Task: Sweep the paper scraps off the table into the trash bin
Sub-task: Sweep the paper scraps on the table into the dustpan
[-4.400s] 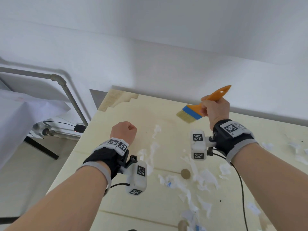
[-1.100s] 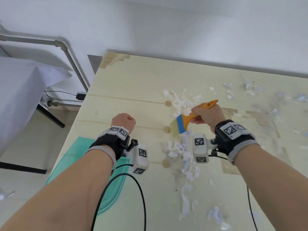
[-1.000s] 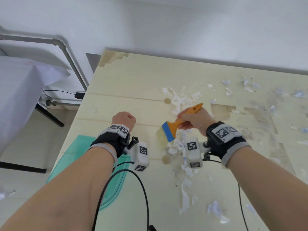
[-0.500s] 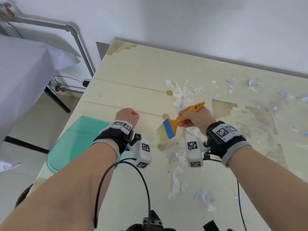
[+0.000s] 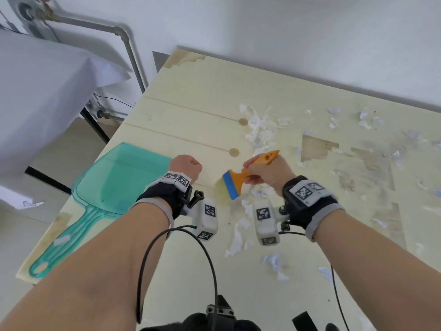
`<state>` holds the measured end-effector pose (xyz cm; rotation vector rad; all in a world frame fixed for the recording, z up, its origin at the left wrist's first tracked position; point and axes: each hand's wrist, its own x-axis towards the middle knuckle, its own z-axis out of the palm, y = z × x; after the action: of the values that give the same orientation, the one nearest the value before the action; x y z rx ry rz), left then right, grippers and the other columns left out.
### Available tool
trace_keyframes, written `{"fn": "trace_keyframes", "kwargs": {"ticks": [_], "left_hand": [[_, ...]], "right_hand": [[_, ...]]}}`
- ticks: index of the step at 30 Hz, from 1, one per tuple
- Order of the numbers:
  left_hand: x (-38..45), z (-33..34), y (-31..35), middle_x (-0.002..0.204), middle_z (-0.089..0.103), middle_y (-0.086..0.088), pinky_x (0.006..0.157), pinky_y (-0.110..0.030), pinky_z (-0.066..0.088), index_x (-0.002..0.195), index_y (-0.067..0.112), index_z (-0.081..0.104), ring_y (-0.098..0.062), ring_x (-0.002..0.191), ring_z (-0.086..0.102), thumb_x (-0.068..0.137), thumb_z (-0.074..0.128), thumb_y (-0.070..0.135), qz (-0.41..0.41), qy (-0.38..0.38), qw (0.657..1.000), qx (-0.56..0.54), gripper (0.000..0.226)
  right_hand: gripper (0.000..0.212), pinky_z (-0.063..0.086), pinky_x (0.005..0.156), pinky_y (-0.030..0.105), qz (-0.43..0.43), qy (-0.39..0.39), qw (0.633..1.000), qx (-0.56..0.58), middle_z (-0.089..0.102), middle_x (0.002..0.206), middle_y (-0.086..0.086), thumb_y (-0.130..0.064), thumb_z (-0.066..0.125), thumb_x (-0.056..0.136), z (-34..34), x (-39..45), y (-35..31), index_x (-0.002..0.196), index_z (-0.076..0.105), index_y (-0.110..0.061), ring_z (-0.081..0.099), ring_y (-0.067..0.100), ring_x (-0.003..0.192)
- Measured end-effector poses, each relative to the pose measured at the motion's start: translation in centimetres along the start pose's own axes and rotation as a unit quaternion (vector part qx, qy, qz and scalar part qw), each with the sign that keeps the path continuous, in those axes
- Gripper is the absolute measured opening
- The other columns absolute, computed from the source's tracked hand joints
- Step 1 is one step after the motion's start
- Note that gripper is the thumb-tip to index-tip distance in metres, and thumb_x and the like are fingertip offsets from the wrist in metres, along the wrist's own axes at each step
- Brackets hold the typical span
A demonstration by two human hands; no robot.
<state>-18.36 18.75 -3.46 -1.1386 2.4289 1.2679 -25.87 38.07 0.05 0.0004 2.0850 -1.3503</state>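
The right hand (image 5: pixel 268 172) grips the orange handle of a small brush (image 5: pixel 241 177), its fingers curled round the handle. The brush's long axis runs on a slant — the pointed handle end up and to the right, away from the person, the blue band and pale bristles down and to the left, toward the left forearm. The bristles sit low over the table (image 5: pixel 191 96); whether they touch it cannot be told.

The left hand (image 5: pixel 187 167) is a closed fist holding nothing, just left of the brush and over the table.

Paper scraps (image 5: pixel 259 126) lie in a loose trail on the table — a thick clump beyond the brush, more under and just below the right wrist, and scattered bits well off to the right. A translucent green dustpan (image 5: pixel 114 185) lies flat at the table's left edge, pan toward the far side, its long handle running down-left toward the near corner. No trash bin shows. A white cloth (image 5: pixel 43 96) drapes over a surface at far left.
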Motion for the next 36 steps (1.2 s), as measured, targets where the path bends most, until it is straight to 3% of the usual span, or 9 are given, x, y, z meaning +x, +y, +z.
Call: {"fn": "trace_keyframes", "kwargs": {"ticks": [4, 8, 12, 16, 22, 25, 29, 33, 36], "left_hand": [[-1.4, 0.7, -0.6, 0.101, 0.072, -0.013, 0.087, -0.033, 0.051, 0.101, 0.006, 0.069, -0.028, 0.100, 0.067, 0.091, 0.051, 0.014, 0.013, -0.006, 1.000, 0.025, 0.022], [-2.0, 1.2, -1.5, 0.093, 0.070, -0.010, 0.084, -0.031, 0.051, 0.102, 0.005, 0.068, -0.029, 0.099, 0.067, 0.091, 0.051, 0.013, 0.004, -0.002, 1.000, 0.026, 0.022], [-2.5, 1.1, -1.3, 0.089, 0.068, -0.009, 0.079, -0.028, 0.049, 0.101, 0.006, 0.068, -0.027, 0.098, 0.068, 0.090, 0.052, 0.013, -0.005, 0.006, 1.000, 0.018, 0.021], [-3.1, 1.3, -1.0, 0.087, 0.067, -0.009, 0.068, -0.025, 0.048, 0.102, 0.005, 0.068, -0.023, 0.089, 0.066, 0.091, 0.052, 0.015, 0.003, 0.006, 1.000, 0.012, 0.021], [-4.2, 1.9, -2.1, 0.090, 0.068, -0.005, 0.055, -0.018, 0.039, 0.102, 0.009, 0.068, -0.022, 0.085, 0.066, 0.092, 0.052, 0.018, -0.004, 0.009, 1.000, 0.015, 0.020], [-4.9, 2.5, -2.7, 0.099, 0.072, -0.009, 0.056, -0.020, 0.041, 0.101, 0.010, 0.069, -0.025, 0.091, 0.068, 0.092, 0.052, 0.017, -0.005, 0.014, 1.000, 0.011, 0.020], [-5.7, 3.0, -3.0, 0.105, 0.071, -0.011, 0.074, -0.027, 0.049, 0.104, 0.008, 0.068, -0.027, 0.099, 0.067, 0.091, 0.051, 0.014, -0.015, 0.029, 0.999, 0.009, 0.022], [-6.5, 2.8, -3.3, 0.103, 0.072, -0.011, 0.066, -0.023, 0.044, 0.104, 0.008, 0.068, -0.026, 0.097, 0.068, 0.091, 0.050, 0.014, -0.023, 0.034, 0.999, 0.008, 0.022], [-6.8, 2.6, -3.5, 0.104, 0.071, -0.011, 0.063, -0.022, 0.043, 0.105, 0.008, 0.067, -0.026, 0.097, 0.067, 0.091, 0.050, 0.013, -0.030, 0.038, 0.999, 0.007, 0.022]], "right_hand": [[0.013, 0.055, 0.055, 0.022, 0.001, 0.078, 0.993, -0.083, 0.063, 0.062, 0.013, 0.002, 0.059, 0.081, -0.8, 0.3, 1.4, 0.074, 0.067, -0.005, 0.058, 0.014, 0.044], [0.006, 0.057, 0.057, 0.026, -0.023, 0.160, 0.984, -0.078, 0.062, 0.059, 0.011, -0.003, 0.063, 0.082, -4.5, 0.4, 0.9, 0.077, 0.067, -0.003, 0.060, 0.017, 0.045], [0.009, 0.054, 0.047, 0.021, -0.027, 0.045, 0.998, 0.033, 0.065, 0.065, 0.017, 0.002, 0.064, 0.081, -2.7, -0.8, 0.2, 0.074, 0.065, -0.003, 0.063, 0.016, 0.044], [0.014, 0.058, 0.054, 0.024, -0.009, -0.051, 0.997, -0.062, 0.064, 0.067, 0.017, 0.006, 0.062, 0.080, -0.2, -1.8, 2.2, 0.073, 0.066, -0.006, 0.061, 0.015, 0.046], [0.007, 0.057, 0.066, 0.034, -0.017, 0.125, 0.988, -0.092, 0.064, 0.055, 0.011, -0.006, 0.064, 0.081, -5.6, -0.5, 2.6, 0.080, 0.066, 0.001, 0.062, 0.025, 0.053], [0.002, 0.055, 0.050, 0.024, -0.035, 0.023, 0.999, -0.028, 0.067, 0.061, 0.013, -0.003, 0.067, 0.081, -3.9, -1.8, 2.2, 0.079, 0.066, -0.001, 0.065, 0.018, 0.048], [0.013, 0.057, 0.052, 0.023, -0.033, -0.114, 0.991, -0.065, 0.068, 0.072, 0.018, 0.004, 0.063, 0.079, -0.1, -3.6, 3.3, 0.073, 0.067, -0.007, 0.064, 0.017, 0.050], [0.010, 0.058, 0.074, 0.035, -0.042, 0.019, 0.985, -0.168, 0.067, 0.074, 0.022, -0.002, 0.061, 0.082, -2.9, -2.7, 3.7, 0.085, 0.068, 0.005, 0.064, 0.028, 0.063], [0.016, 0.059, 0.074, 0.039, -0.044, 0.096, 0.988, -0.109, 0.066, 0.069, 0.021, -0.005, 0.063, 0.082, -5.8, -2.2, 3.1, 0.091, 0.067, 0.008, 0.064, 0.032, 0.063]]}}
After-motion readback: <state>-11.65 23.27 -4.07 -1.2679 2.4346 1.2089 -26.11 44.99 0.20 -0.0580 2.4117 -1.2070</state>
